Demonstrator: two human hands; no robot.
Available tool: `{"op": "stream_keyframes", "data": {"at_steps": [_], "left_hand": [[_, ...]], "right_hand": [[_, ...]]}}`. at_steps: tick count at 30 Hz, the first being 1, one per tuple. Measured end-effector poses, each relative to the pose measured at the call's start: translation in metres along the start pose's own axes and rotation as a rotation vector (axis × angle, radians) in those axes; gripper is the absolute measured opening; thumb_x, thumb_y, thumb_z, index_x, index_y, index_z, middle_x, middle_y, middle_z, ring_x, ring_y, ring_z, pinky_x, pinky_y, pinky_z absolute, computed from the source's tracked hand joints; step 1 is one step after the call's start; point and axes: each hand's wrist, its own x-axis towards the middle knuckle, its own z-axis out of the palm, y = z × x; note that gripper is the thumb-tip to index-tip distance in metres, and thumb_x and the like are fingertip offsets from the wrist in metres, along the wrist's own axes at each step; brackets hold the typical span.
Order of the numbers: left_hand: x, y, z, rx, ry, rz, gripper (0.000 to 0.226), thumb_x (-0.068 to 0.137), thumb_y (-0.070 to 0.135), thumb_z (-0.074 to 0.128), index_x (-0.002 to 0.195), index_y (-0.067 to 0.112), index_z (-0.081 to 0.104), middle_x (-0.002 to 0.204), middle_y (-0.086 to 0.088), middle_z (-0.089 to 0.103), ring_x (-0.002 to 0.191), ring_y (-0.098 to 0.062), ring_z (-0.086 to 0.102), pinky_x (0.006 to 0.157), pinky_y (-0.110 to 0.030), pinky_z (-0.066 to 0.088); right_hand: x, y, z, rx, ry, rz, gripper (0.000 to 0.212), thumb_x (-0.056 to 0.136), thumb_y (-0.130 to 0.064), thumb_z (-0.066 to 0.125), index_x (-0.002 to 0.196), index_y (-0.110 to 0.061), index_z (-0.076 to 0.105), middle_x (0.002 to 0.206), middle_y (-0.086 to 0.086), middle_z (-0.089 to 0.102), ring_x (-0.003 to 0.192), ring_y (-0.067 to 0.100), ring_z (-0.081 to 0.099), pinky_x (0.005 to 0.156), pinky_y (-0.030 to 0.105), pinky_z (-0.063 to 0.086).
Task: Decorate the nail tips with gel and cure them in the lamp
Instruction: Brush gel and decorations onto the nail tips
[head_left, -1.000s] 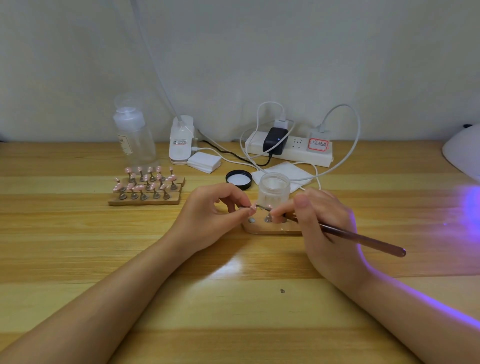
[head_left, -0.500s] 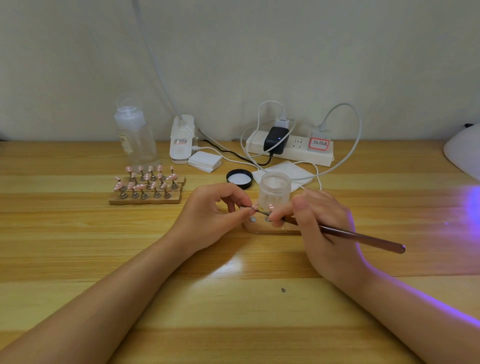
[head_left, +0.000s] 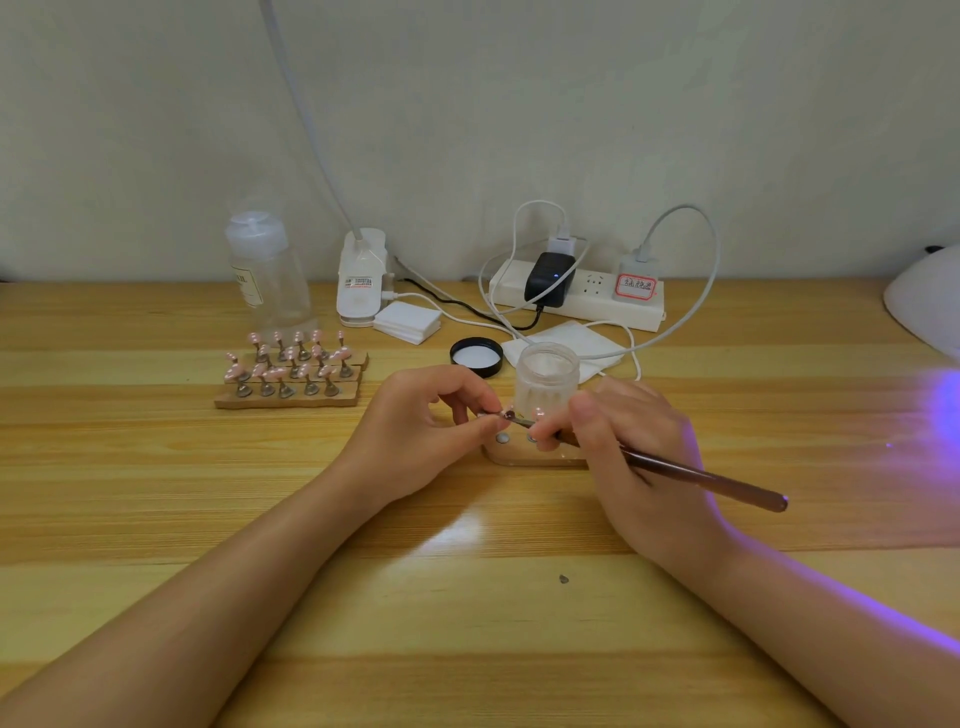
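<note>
A home nail-art desk, wooden tabletop against a plain wall, racks of pink nail tips on stands, power strip with tangled chargers, curing lamp spilling violet light.

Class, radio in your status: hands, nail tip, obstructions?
Left hand pinching nail tip stand. Right hand gripping brush, bristles at tip. Open jar close behind.

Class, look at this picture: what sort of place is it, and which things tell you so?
Probably a home nail-art desk, not a salon: rows of pink nail tips on wooden stands, an open gel jar, and a power strip against a plain wall.
</note>
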Motion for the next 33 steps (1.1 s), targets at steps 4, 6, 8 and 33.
{"op": "stream_keyframes", "data": {"at_steps": [4,6,8,33], "left_hand": [[-0.0004,0.0003,0.0,-0.006,-0.002,-0.003,0.012,0.071,0.011,0.075,0.073,0.021,0.067,0.067,0.01,0.063,0.063,-0.004,0.054,0.062,-0.033,0.046],[-0.0004,0.0005,0.0004,-0.009,0.003,-0.002,0.011,0.072,0.013,0.075,0.072,0.021,0.067,0.068,0.009,0.064,0.063,-0.005,0.055,0.063,-0.034,0.047],[-0.0004,0.0004,0.0007,-0.009,0.005,-0.003,0.012,0.072,0.013,0.075,0.072,0.022,0.067,0.069,0.008,0.065,0.063,-0.006,0.055,0.063,-0.035,0.048],[0.0008,0.0006,0.0004,0.016,0.007,0.023,0.019,0.071,0.009,0.075,0.071,0.025,0.065,0.067,0.012,0.063,0.062,-0.001,0.054,0.06,-0.013,0.045]], "right_hand": [[-0.0012,0.0005,-0.0007,0.013,0.034,-0.004,0.055,0.099,-0.04,0.03,0.071,-0.014,0.07,0.063,-0.009,0.064,0.064,0.01,0.057,0.071,0.031,0.04],[-0.0008,0.0003,-0.001,0.008,0.057,-0.002,0.049,0.098,-0.033,0.033,0.072,-0.015,0.07,0.064,-0.011,0.064,0.064,0.009,0.055,0.071,0.027,0.039],[0.0001,0.0001,-0.0006,-0.005,0.053,0.028,0.044,0.095,-0.029,0.033,0.075,-0.017,0.07,0.066,-0.012,0.063,0.064,0.007,0.053,0.072,0.023,0.038],[0.0015,-0.0022,-0.001,-0.008,-0.009,0.067,0.044,0.092,-0.034,0.036,0.075,-0.016,0.072,0.067,-0.014,0.064,0.065,0.007,0.053,0.073,0.025,0.039]]}}
